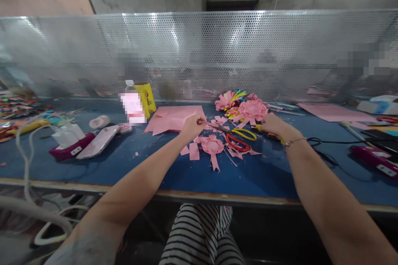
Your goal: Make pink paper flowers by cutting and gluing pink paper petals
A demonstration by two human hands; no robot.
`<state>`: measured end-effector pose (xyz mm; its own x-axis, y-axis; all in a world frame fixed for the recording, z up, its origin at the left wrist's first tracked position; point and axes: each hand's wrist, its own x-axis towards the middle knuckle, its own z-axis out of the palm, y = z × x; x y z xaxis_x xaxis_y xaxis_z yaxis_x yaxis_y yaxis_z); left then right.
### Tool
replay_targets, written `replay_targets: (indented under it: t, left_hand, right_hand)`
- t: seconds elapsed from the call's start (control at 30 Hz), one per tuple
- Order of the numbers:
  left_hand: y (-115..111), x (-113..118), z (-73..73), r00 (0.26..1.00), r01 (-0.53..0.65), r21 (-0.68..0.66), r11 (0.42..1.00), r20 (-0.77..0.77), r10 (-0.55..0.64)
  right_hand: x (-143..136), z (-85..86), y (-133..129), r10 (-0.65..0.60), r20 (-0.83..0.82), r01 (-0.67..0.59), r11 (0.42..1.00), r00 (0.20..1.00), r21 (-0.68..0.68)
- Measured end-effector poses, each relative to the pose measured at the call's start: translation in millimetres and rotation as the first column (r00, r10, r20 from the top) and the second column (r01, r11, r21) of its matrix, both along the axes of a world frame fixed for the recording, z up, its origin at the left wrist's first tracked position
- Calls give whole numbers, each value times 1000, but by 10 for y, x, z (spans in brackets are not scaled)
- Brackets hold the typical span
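Note:
My left hand [195, 125] is closed in a pinch on a small pink paper piece [207, 123], over the pink sheets [169, 118]. My right hand [273, 125] wraps round a yellow-and-black glue gun [271, 133], its nozzle end pointing left. Between the hands lie scissors [238, 139] with red and yellow handles. Just below them is a pink paper rosette [212, 145] with a tail, among cut scraps [194, 151]. Behind my right hand, more pink paper flowers [252, 109] are piled up.
A bottle [133, 105] and yellow packet [147, 98] stand at the back left. A phone [98, 142] leans by a purple power strip [72, 146]. Another purple strip [376, 158] and black cables [323, 142] lie right. A perforated metal screen [199, 58] closes the back.

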<state>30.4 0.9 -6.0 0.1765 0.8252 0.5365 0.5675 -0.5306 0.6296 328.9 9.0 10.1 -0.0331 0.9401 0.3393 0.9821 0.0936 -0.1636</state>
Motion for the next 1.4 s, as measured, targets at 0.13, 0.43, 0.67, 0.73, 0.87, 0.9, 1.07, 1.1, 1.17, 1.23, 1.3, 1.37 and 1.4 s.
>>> replay_targets:
  t: [0.13, 0.43, 0.67, 0.73, 0.87, 0.9, 1.07, 1.1, 1.17, 1.23, 1.3, 1.37, 1.4]
  left_hand:
    - [-20, 6, 3, 1000, -1, -5, 1000, 28, 1]
    - [31, -16, -10, 996, -72, 2, 997, 58, 72]
    - [11, -55, 26, 986, -55, 12, 998, 155, 52]
    - [14, -53, 27, 971, -2, -31, 1000, 240, 9]
    - [26, -29, 31, 860, 165, -161, 973, 507, -62]
    - [26, -23, 35, 830, 198, -180, 964, 553, -67]
    - [22, -21, 55, 770, 280, -196, 940, 631, -98]
    - [19, -23, 56, 770, 294, -191, 937, 628, -114]
    - [7, -25, 58, 782, 309, -174, 935, 605, -146]
    - [-20, -24, 58, 824, 299, -153, 942, 540, -174]
    - [-61, -17, 58, 892, 274, -132, 953, 405, -201]
    - [-103, -3, 53, 946, 247, -119, 962, 246, -213]
    - [-119, 6, 50, 958, 239, -111, 965, 188, -216]
  right_hand:
    - [-522, -3, -169, 224, 89, -190, 939, 970, -287]
    - [-800, -20, -301, 161, 222, -62, 917, 962, -394]
    - [-787, -89, -213, 157, 274, -25, 902, 949, -432]
    - [-791, -86, -215, 135, 282, -14, 920, 950, -393]
    - [-790, -17, -246, 68, 276, 25, 947, 959, -319]
    - [-791, 3, -255, 71, 259, 9, 956, 963, -295]
    - [-841, 27, -266, 194, 72, -192, 981, 978, -34]
    - [-858, 12, -261, 195, 36, -196, 981, 980, 13]
    - [-895, -24, -255, 199, -52, -194, 977, 979, 82]
    - [-937, -57, -264, 258, -174, -239, 963, 950, 124]
    - [-989, -76, -294, 372, -307, -341, 928, 876, 153]
    - [-1052, -78, -343, 493, -422, -461, 868, 760, 183]
    - [-1087, -75, -371, 533, -475, -506, 840, 701, 196]
